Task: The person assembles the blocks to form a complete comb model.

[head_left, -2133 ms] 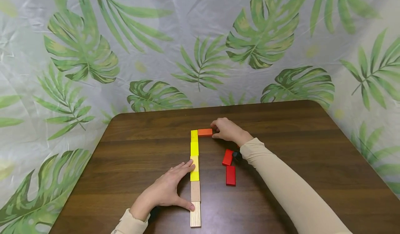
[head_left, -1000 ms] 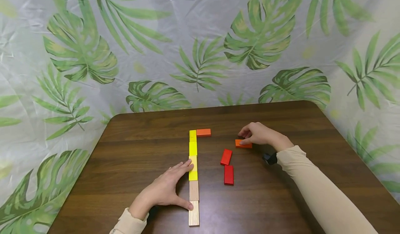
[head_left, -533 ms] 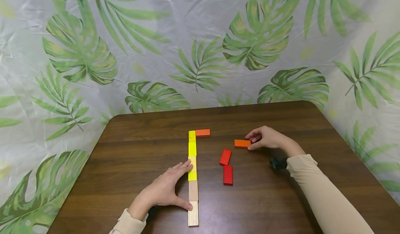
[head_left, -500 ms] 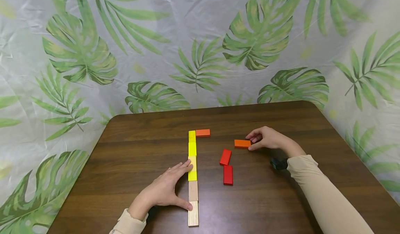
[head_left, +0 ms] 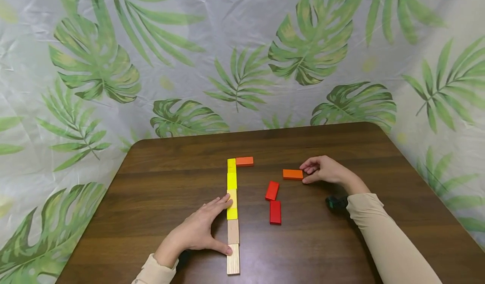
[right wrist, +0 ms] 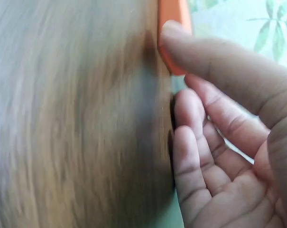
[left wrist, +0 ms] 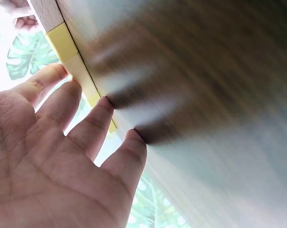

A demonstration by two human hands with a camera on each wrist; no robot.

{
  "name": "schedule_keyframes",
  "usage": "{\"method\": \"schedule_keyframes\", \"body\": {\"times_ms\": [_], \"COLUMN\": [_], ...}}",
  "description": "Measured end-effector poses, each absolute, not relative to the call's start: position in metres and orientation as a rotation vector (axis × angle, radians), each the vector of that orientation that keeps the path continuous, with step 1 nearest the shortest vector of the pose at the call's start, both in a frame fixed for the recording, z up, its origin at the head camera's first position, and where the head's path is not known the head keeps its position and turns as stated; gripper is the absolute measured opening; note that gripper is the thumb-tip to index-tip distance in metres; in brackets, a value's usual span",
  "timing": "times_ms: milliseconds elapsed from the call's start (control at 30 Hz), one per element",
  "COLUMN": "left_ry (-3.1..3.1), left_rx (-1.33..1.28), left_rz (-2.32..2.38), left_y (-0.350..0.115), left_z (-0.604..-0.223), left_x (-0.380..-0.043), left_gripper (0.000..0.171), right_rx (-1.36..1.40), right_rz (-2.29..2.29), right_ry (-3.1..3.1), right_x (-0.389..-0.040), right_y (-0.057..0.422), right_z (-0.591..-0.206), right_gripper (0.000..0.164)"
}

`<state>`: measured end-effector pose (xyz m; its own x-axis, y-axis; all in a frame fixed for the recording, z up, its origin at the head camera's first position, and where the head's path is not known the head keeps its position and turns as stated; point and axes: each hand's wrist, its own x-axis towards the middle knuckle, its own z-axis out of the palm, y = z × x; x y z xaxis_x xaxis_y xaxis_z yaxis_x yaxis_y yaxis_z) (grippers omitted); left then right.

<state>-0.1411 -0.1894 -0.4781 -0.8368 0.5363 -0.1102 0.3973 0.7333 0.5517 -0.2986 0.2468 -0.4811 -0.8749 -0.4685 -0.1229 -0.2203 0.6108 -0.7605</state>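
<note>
A straight row of flat wooden blocks runs away from the person in the head view. Its near end is a bare-wood block, then a tan block, with yellow blocks further up. My left hand is spread along the row's left side, thumb on the bare-wood block and fingertips on the pale yellow block. My right hand has its thumb and forefinger at the right end of an orange block lying on the table; the other fingers are loosely bent.
Another orange block lies crosswise against the row's far end. Two red blocks, an upper one and a lower one, lie between the row and my right arm. The brown table ends at a leaf-print cloth behind.
My right hand has left the orange block at the row's far end and gone right to the other orange block, then drifted slightly toward its right end. My left hand stays put.
</note>
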Motion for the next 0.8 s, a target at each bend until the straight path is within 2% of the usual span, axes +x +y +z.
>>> {"method": "schedule_keyframes", "body": {"times_ms": [800], "left_ry": [2.667], "left_rx": [0.736], "left_rz": [0.777], "left_y": [-0.1896], "left_z": [-0.4793], "left_x": [-0.1419], "left_gripper": [0.123], "right_rx": [-0.453], "right_rz": [-1.165], "right_ry": [2.600], "right_x": [-0.2963], "right_y": [0.2414], "right_z": [-0.4878], "right_gripper": [0.037]}}
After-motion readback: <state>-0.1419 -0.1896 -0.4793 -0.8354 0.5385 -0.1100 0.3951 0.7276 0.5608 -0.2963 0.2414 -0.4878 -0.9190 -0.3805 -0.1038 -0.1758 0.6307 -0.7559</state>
